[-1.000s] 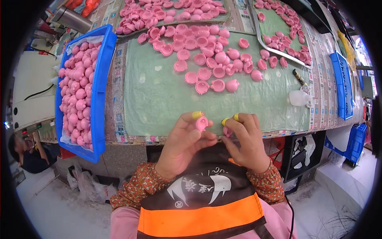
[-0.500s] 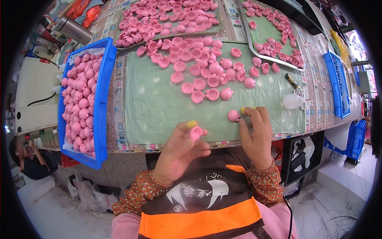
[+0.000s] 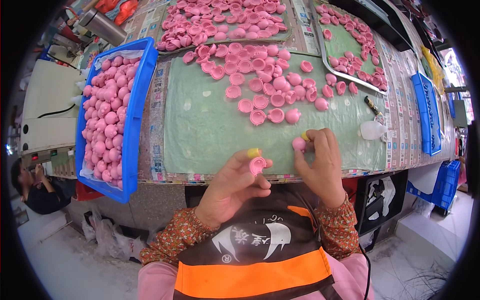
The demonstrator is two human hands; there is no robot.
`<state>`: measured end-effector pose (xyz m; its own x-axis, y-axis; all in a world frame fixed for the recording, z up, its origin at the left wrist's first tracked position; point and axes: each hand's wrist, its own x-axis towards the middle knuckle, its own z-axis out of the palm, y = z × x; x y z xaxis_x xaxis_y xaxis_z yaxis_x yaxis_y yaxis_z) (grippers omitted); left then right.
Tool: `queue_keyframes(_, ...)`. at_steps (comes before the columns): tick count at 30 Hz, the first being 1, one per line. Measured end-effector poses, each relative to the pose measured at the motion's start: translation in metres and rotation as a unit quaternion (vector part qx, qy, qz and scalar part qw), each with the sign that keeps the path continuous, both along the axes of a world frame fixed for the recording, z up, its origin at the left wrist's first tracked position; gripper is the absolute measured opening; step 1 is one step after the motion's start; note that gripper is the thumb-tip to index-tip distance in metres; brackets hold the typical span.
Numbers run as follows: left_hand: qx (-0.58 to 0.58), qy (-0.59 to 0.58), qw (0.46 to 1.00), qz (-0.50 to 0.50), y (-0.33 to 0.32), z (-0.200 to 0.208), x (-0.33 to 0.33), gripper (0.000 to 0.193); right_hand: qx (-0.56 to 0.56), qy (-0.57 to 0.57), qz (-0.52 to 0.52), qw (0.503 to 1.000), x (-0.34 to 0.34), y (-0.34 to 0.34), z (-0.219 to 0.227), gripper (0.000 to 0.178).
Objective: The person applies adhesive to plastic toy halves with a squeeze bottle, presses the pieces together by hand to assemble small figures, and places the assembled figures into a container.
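So, L grip (image 3: 227, 190) holds hollow pink half-shell (image 3: 257, 166); R grip (image 3: 322, 167) pinches smooth, rounded pink pc (image 3: 299, 144).

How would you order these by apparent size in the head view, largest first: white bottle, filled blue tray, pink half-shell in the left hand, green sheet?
1. Green sheet
2. Filled blue tray
3. White bottle
4. Pink half-shell in the left hand
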<state>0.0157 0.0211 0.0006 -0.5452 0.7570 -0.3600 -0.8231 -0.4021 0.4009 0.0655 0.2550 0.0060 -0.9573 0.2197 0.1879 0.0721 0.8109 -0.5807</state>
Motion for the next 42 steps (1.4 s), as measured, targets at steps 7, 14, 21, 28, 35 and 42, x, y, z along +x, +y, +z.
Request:
queue_keyframes(7, -0.008, 0.006, 1.000, -0.022, 0.002, 0.000, 0.003, 0.043, -0.343, 0.015, 0.045, 0.938, 0.019, -0.047, 0.015, 0.036)
queue_keyframes(14, -0.017, 0.004, 1.000, 0.002, 0.009, 0.005, 0.009, 0.040, -0.372, 0.034, 0.055, 0.926, 0.019, -0.064, 0.018, 0.040)
queue_keyframes(21, -0.021, 0.013, 1.000, 0.005, 0.009, 0.006, 0.007, 0.035, -0.447, -0.002, 0.051, 0.893, 0.022, -0.059, 0.013, 0.037)
queue_keyframes(28, -0.008, 0.064, 0.998, 0.003, 0.008, -0.001, 0.006, 0.032, -0.639, -0.008, 0.047, 0.768, 0.023, -0.053, 0.003, 0.033)
queue_keyframes(35, -0.083, 0.120, 0.988, -0.043, 0.002, 0.006, 0.003, 0.030, -0.561, 0.011, 0.068, 0.825, 0.023, -0.049, 0.005, 0.031)
queue_keyframes(42, -0.095, 0.196, 0.975, -0.046, -0.004, 0.008, 0.005, 0.033, -0.156, 0.109, 0.143, 0.971, 0.017, -0.052, 0.018, 0.040)
